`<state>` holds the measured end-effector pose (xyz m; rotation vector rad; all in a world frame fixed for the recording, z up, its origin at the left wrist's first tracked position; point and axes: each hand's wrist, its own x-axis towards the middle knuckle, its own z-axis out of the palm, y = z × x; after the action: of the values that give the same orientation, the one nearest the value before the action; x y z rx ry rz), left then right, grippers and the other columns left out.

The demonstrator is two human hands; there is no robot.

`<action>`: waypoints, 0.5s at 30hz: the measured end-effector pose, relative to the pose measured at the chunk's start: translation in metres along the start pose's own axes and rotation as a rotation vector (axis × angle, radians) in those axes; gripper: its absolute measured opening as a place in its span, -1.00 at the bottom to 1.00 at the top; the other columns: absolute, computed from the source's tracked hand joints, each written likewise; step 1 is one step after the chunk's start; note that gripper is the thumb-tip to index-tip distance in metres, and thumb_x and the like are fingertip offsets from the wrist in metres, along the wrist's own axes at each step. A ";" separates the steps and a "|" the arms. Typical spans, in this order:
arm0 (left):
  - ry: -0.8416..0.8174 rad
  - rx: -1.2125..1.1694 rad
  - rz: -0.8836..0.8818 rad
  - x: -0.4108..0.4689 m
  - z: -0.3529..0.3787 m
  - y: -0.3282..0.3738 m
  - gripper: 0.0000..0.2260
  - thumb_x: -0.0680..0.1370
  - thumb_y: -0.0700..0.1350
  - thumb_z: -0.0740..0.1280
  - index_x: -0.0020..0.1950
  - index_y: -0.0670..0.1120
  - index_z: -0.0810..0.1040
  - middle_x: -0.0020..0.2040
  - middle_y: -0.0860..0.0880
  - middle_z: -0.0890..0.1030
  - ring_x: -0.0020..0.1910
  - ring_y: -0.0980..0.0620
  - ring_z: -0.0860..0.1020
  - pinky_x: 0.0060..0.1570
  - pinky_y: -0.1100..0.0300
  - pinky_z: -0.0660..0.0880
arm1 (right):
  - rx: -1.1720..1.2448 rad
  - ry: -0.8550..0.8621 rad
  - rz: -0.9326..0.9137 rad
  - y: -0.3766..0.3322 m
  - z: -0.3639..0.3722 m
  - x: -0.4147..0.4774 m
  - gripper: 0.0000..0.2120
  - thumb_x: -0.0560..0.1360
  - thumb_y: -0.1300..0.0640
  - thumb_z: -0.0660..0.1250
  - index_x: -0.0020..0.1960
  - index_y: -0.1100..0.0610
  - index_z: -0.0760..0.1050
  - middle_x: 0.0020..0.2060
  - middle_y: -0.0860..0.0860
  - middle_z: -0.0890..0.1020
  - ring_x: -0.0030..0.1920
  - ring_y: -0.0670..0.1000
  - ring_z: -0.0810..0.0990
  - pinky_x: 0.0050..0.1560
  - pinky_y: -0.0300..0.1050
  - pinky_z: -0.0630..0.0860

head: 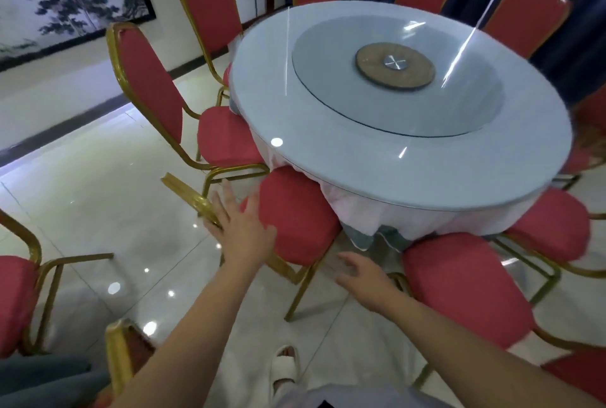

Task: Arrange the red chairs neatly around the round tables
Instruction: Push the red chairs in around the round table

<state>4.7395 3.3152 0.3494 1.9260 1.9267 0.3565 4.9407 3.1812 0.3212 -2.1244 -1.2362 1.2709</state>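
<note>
The red padded banquet chair with the gold metal tube frame (295,220) has its seat tucked just under the rim of the round white-topped table (328,132), between two similar chairs. The person's left hand (244,234) lies flat against it by the gold top rail (190,196), fingers straight and spread, gripping nothing. The right hand (360,275) hangs beside the seat with fingers loose and apart; it's blurry, so contact is hard to call. The chair is probably lightish, with a stiff frame and soft cushion, and likely slides easily on the glossy tile, so grab the rail. No containers show, just a glass turntable (328,79) on the table.
</note>
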 end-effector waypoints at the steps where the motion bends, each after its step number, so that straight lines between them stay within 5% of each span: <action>1: -0.053 0.024 0.059 -0.017 0.011 0.020 -0.22 0.45 0.04 0.37 0.55 0.28 -0.01 0.61 -0.04 -0.20 0.56 -0.18 -0.29 0.39 -0.28 -0.32 | 0.017 0.043 -0.016 0.006 -0.012 -0.005 -0.53 0.52 0.05 0.39 0.41 -0.03 0.42 0.35 -0.04 0.47 0.21 -0.12 0.42 0.21 -0.20 0.36; 6: -0.431 -0.124 0.187 -0.088 0.064 0.103 -0.37 0.50 -0.04 0.38 0.54 0.10 0.25 0.59 -0.09 0.13 0.57 -0.14 0.05 0.51 -0.08 0.09 | 0.141 0.235 -0.063 0.058 -0.085 -0.039 -0.57 0.50 0.07 0.39 0.36 0.02 0.48 0.25 -0.05 0.57 0.10 -0.11 0.55 0.17 -0.09 0.53; 9: -0.545 -0.135 0.363 -0.144 0.092 0.150 -0.54 0.49 -0.11 0.40 0.40 -0.03 0.48 0.34 -0.06 0.50 0.32 -0.05 0.46 0.28 0.13 0.40 | 0.160 0.318 -0.080 0.115 -0.138 -0.075 -0.60 0.50 0.08 0.39 0.33 0.00 0.50 0.21 -0.07 0.59 0.11 -0.10 0.57 0.17 -0.12 0.52; 11: -0.621 -0.148 0.423 -0.194 0.116 0.191 -0.61 0.50 -0.09 0.41 0.34 0.01 0.53 0.22 0.05 0.55 0.17 0.05 0.53 0.04 0.30 0.39 | 0.120 0.326 -0.094 0.168 -0.179 -0.111 -0.60 0.52 0.08 0.37 0.35 0.01 0.49 0.24 -0.06 0.58 0.21 -0.05 0.56 0.24 -0.07 0.50; 15: -0.912 -0.187 0.550 -0.314 0.183 0.278 -0.43 0.43 0.03 0.53 0.40 0.13 0.44 0.25 0.22 0.43 0.30 0.15 0.41 0.02 0.62 0.25 | -0.111 0.296 -0.050 0.290 -0.263 -0.194 -0.64 0.54 -0.04 0.35 0.33 -0.02 0.51 0.28 -0.10 0.53 0.20 -0.14 0.46 0.19 -0.19 0.39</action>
<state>5.0629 2.9919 0.3392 1.9569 0.7598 -0.1864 5.2662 2.8922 0.3631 -2.2440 -1.2447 0.8455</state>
